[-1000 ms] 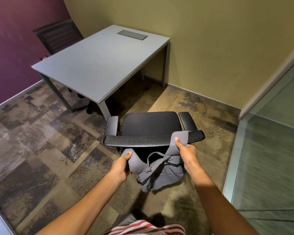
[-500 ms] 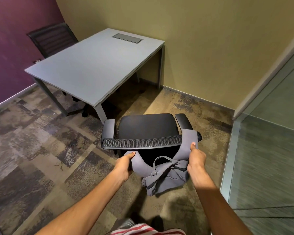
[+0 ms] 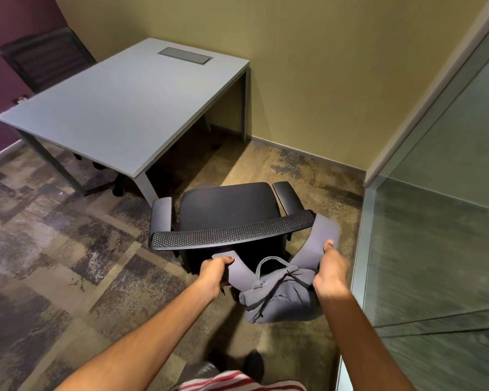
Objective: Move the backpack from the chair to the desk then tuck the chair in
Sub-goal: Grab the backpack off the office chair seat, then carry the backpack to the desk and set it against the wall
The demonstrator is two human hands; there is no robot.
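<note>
A grey fabric backpack (image 3: pixel 280 299) hangs behind the backrest of a black office chair (image 3: pixel 229 210). My left hand (image 3: pixel 213 270) grips its left shoulder strap just below the mesh backrest top. My right hand (image 3: pixel 331 270) holds the right strap, which loops up past the right end of the backrest. The bag's body sags below my hands, with its top carry loop standing up between them. The chair faces a grey desk (image 3: pixel 124 108) and stands a little way out from the desk's near corner.
A second dark chair (image 3: pixel 44 56) stands behind the desk against the purple wall. A glass partition (image 3: pixel 435 221) runs close along the right. A cable hatch (image 3: pixel 184 55) sits in the desk top. Patterned carpet spreads to the left. My feet show at the bottom.
My right hand has pulled the right strap outward to the right end of the backrest, and the bag has shifted right with it. The view has moved closer.
</note>
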